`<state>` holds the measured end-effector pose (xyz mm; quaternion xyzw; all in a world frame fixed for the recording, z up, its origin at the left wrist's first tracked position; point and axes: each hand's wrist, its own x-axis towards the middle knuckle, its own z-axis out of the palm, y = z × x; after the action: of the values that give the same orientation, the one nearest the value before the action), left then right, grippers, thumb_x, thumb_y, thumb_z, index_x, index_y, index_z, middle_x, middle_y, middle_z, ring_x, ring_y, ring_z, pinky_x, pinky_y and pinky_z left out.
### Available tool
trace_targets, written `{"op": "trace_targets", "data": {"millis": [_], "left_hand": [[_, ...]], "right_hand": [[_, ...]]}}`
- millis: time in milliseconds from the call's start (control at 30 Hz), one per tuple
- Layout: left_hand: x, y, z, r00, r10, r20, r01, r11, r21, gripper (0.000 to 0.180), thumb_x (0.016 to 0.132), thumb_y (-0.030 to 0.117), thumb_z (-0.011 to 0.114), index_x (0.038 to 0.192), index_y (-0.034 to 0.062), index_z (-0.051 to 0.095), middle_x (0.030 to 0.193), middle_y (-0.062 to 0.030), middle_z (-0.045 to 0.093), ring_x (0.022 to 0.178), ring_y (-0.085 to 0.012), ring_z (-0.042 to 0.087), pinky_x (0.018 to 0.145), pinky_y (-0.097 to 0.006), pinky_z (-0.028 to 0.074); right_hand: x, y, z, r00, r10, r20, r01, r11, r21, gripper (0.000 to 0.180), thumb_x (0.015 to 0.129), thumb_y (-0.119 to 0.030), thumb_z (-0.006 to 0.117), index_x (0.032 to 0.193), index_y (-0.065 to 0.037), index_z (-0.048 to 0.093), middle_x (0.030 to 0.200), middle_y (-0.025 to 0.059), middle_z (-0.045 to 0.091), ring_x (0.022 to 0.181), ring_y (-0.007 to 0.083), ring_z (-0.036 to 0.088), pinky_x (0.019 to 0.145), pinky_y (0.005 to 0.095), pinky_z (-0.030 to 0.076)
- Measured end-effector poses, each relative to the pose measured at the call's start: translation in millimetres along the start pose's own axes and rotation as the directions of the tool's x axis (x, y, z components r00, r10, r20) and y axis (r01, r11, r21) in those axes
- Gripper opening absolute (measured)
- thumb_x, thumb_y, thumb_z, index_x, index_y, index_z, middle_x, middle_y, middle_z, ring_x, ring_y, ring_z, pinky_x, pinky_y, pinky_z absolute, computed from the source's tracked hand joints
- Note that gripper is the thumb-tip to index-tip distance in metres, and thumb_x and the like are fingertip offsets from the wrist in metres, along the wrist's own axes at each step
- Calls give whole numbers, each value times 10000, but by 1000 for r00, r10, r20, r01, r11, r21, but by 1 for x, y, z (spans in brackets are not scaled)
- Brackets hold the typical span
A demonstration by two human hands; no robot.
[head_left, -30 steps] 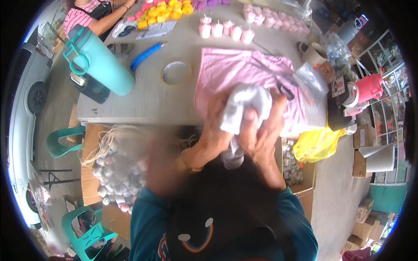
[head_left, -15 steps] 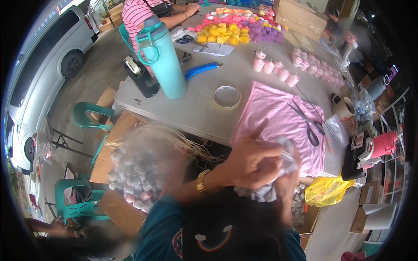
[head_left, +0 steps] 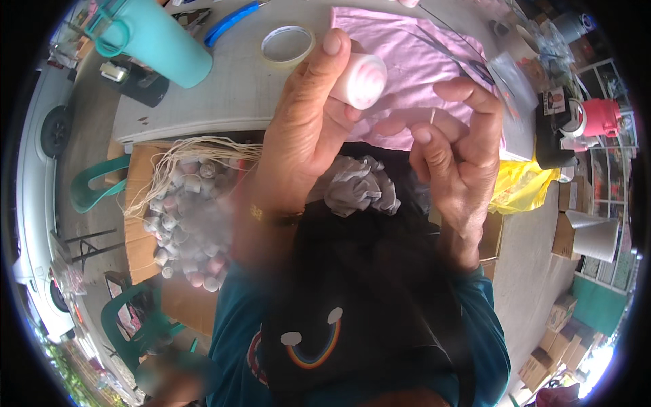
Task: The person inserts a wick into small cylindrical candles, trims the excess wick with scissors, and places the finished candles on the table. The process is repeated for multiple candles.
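Note:
In my left hand (head_left: 302,125) is a small, round pink-and-white candle (head_left: 364,81), tilted so that its swirled end shows. The fingers wrap round its side, over the near edge of the pink cloth (head_left: 386,41). To the right, my right hand (head_left: 466,152) is raised with the index finger bent. A short, thin white piece like a candle wick (head_left: 432,117) stands up at its thumb tip, seemingly pinched there. Between my forearms, a crumpled grey cloth (head_left: 363,186) lies on my black apron (head_left: 380,271).
A cardboard box (head_left: 140,203) of small whitish candles, with loose wicks over its rim, stands at left. On the table are a tape roll (head_left: 288,44), a teal bottle (head_left: 166,44), a blue-handled tool (head_left: 230,24) and scissors (head_left: 451,51). A yellow bag (head_left: 525,186) is at right.
My hands were together round the grey cloth and have moved apart. The cloth now lies in my lap, and the candle shows in my left hand. The view has tipped downward.

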<state>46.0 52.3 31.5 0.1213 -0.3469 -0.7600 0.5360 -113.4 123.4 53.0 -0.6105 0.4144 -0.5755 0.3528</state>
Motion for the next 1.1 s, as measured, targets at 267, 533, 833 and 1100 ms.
{"op": "trace_targets", "data": {"millis": [267, 533, 833, 1100], "left_hand": [[9, -12, 9, 976, -88, -198, 65, 991, -121, 427, 949, 479, 517, 983, 60, 592, 834, -43, 606, 638, -113, 515, 636, -288, 456], [23, -16, -8, 996, -91, 11, 92, 995, -36, 426, 963, 460, 486, 963, 46, 591, 802, -33, 626, 599, -87, 519, 590, -236, 422], [22, -22, 2, 983, -3, -185, 37, 983, 179, 408, 944, 460, 528, 975, 60, 603, 816, -15, 634, 725, -88, 579, 633, -231, 436], [19, -24, 4, 982, 79, -169, -27, 957, 289, 387, 946, 436, 539, 982, 55, 597, 849, -11, 612, 762, -83, 561, 654, -232, 431]], "right_hand": [[21, 9, -1, 956, -294, -3, 283, 924, -256, 87, 839, 67, 634, 917, 29, 644, 838, 99, 681, 754, 149, 643, 685, 251, 503], [28, 18, 4, 914, -389, -117, 337, 886, -317, 141, 759, 88, 688, 873, 5, 675, 826, 62, 650, 725, 127, 581, 637, 233, 445], [36, 23, 7, 862, -506, -44, 373, 689, -622, 157, 730, 42, 732, 851, -42, 677, 773, 26, 648, 568, 101, 536, 497, 223, 398], [30, 27, 12, 869, -484, -99, 318, 701, -639, 166, 719, 61, 733, 840, -41, 682, 785, 31, 664, 587, 103, 575, 514, 223, 436]]}}
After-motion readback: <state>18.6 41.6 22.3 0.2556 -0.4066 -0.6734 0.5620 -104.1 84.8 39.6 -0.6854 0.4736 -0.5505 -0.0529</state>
